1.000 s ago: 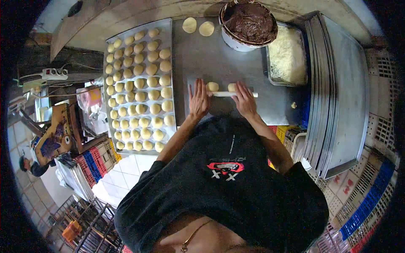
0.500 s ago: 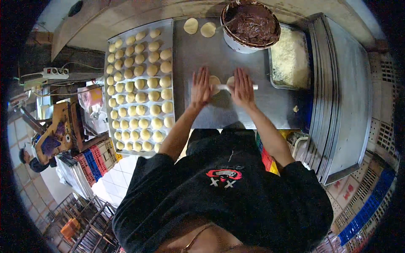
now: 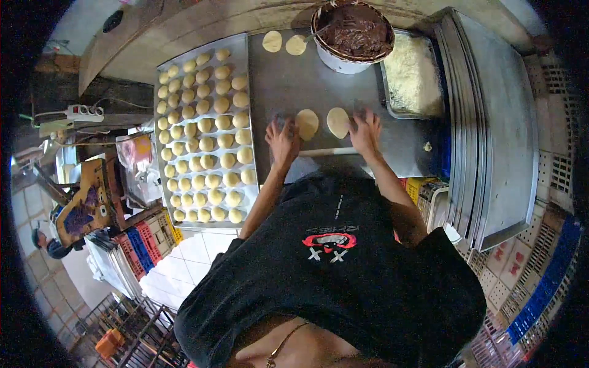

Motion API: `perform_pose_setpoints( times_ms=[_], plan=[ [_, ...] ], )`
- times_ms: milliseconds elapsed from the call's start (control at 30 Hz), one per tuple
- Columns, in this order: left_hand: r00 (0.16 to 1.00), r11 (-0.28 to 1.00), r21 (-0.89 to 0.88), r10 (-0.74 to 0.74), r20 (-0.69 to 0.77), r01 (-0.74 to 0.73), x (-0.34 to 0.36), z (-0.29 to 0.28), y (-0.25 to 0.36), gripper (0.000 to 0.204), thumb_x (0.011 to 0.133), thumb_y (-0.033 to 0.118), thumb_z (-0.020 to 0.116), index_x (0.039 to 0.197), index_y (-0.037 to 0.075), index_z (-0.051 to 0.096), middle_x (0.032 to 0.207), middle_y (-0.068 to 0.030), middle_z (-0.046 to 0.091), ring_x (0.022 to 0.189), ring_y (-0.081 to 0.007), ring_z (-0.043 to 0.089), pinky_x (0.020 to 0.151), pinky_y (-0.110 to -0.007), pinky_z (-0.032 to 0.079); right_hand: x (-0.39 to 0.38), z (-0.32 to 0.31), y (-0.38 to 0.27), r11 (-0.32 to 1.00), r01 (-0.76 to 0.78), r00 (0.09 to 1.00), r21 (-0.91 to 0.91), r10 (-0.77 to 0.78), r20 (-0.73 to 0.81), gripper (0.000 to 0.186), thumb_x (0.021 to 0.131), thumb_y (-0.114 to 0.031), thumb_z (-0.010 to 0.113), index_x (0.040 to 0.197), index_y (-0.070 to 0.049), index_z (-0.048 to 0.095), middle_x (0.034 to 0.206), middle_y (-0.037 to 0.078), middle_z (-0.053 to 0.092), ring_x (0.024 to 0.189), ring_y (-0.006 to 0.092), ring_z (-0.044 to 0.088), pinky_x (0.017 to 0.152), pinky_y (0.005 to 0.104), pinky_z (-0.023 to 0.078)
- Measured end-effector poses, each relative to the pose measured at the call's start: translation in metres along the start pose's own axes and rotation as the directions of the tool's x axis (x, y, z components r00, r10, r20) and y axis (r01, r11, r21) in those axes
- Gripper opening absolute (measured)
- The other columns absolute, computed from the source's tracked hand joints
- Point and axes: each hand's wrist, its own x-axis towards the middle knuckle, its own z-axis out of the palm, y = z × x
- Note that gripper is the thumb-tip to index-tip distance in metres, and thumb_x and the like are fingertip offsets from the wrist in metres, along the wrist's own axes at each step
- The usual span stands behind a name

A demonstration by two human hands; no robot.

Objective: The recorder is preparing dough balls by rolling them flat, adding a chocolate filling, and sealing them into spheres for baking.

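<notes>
Two flat rounds of pale dough lie side by side on the metal worktop, a left dough round [image 3: 307,124] and a right dough round [image 3: 337,122]. My left hand [image 3: 283,142] is at the outer edge of the left one. At the outer edge of the right one is my right hand [image 3: 365,133]. The fingers of both hands are bent and smeared by motion, so any grip on the dough cannot be made out. Between my wrists, nearer my body, a thin pale rolling pin [image 3: 328,151] lies crosswise on the worktop, with neither hand on it.
At left stands a tray [image 3: 243,48] with rows of dough balls. Two more dough rounds [image 3: 272,41] lie at the back, beside a white bucket [image 3: 343,64] of dark brown paste. A pan of pale shreds [image 3: 412,76] and upright stacked trays [image 3: 491,122] are at right.
My hands have come off the rolling pin and moved apart to the outer edges of the dough rounds. The pin has shifted toward my body, and both rounds now show in full.
</notes>
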Motion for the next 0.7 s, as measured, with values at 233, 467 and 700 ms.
perform_pose_setpoints(
  times_ms=[233, 467, 700],
  plan=[
    [0.924, 0.903, -0.414, 0.251, 0.289, -0.115, 0.033, 0.020, -0.003, 0.028, 0.080, 0.019, 0.066, 0.104, 0.004, 0.066, 0.104, -0.0221, 0.063, 0.099, -0.0358, 0.061, 0.081, -0.044, 0.048, 0.021, 0.038, -0.022, 0.555, -0.438, 0.880, 0.707, 0.101, 0.465, 0.017, 0.077, -0.007, 0.070, 0.094, -0.003, 0.070, 0.092, 0.016, 0.067, 0.084, 0.0272, 0.066, 0.074, 0.0381, 0.051],
    [0.993, 0.857, -0.512, 0.007, 0.122, 0.057, 0.101, -0.064, -0.008, 0.019, 0.077, 0.012, 0.067, 0.093, 0.001, 0.067, 0.093, -0.0163, 0.068, 0.091, -0.0353, 0.065, 0.078, -0.041, 0.052, 0.117, -0.011, -0.078, 0.833, 0.063, 0.907, 0.550, -0.277, 0.317, 0.017, 0.078, -0.003, 0.068, 0.094, -0.002, 0.070, 0.084, 0.014, 0.070, 0.067, 0.0196, 0.067, 0.063, 0.0329, 0.052],
    [0.961, 0.920, -0.285, 0.238, -0.143, -0.271, 0.193, -0.029, -0.052, 0.031, 0.076, 0.012, 0.065, 0.106, 0.003, 0.064, 0.108, -0.0167, 0.064, 0.105, -0.0368, 0.057, 0.093, -0.045, 0.045, 0.138, 0.066, -0.054, 0.864, 0.187, 0.926, 0.468, -0.315, 0.210, 0.025, 0.077, 0.001, 0.061, 0.100, -0.004, 0.070, 0.095, 0.015, 0.069, 0.085, 0.0275, 0.068, 0.076, 0.0341, 0.052]
  ],
)
